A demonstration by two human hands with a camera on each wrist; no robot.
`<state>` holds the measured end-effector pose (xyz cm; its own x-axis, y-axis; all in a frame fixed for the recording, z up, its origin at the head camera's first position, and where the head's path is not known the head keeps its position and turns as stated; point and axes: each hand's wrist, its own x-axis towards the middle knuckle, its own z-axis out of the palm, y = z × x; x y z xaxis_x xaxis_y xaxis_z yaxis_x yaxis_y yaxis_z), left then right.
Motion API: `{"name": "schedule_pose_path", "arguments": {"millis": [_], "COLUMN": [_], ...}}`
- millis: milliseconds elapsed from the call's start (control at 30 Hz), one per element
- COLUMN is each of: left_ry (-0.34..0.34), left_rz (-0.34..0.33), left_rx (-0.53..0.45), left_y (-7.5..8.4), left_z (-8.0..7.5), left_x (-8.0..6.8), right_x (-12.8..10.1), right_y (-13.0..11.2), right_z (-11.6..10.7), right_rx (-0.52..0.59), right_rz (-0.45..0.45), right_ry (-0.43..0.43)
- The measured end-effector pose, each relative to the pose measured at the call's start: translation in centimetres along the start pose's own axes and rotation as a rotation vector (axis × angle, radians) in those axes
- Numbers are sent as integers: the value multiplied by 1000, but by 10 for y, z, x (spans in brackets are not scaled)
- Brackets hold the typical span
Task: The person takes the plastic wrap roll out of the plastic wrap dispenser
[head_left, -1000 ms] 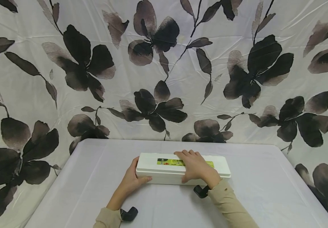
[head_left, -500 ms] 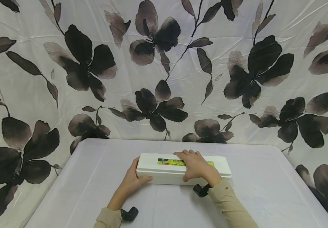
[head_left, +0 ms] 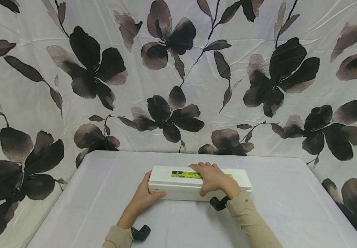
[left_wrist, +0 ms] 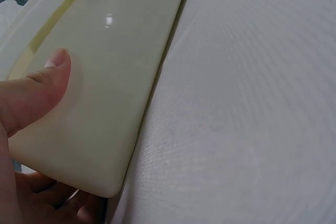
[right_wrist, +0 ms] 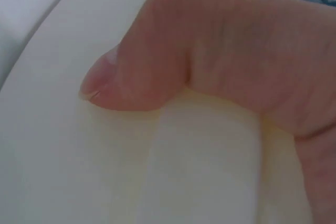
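A long white plastic box (head_left: 181, 193) lies across the table, its lid (head_left: 163, 174) bearing a yellow-green label (head_left: 186, 174). My left hand (head_left: 142, 194) grips the box's left end, thumb on the front wall and the other fingers round the end. In the left wrist view, a yellowish band (left_wrist: 55, 22) runs between the lid's rim and the box wall. My right hand (head_left: 212, 179) holds the lid right of its middle, fingers over the top and covering part of the label. Its bent thumb (right_wrist: 157, 51) presses at the lid's front rim. The box's contents are hidden.
The table (head_left: 178, 224) wears a white cloth. Behind it hangs a white sheet (head_left: 221, 120) printed with dark flowers. Black camera mounts sit on both wrists, below beige sleeves (head_left: 254, 218).
My right wrist has risen slightly, and the line under the lid's front rim at the left looks a little wider. My left hand stays in place on the box.
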<state>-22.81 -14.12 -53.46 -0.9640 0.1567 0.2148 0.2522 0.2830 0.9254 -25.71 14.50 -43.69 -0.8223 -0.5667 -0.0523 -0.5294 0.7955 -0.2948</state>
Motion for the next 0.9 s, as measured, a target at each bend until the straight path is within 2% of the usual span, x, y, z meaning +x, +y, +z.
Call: {"name": "schedule_pose_path", "arguments": {"millis": [500,700,900], "left_ry": [-13,-17,-23], "left_rz": [-20,-14,8], "left_rx": [-24,-19,-23], "left_y": [-2,-4,-5], "left_z": [0,0,-1], "left_x": [2,4,5], "right_x": [3,4,7], "right_y": [2,6,7], "right_z": [-5,-7,-11], "right_rx": [29,20,45], "right_rz": [-4,-29,-22], "right_ry": [-19,-9,-37]}}
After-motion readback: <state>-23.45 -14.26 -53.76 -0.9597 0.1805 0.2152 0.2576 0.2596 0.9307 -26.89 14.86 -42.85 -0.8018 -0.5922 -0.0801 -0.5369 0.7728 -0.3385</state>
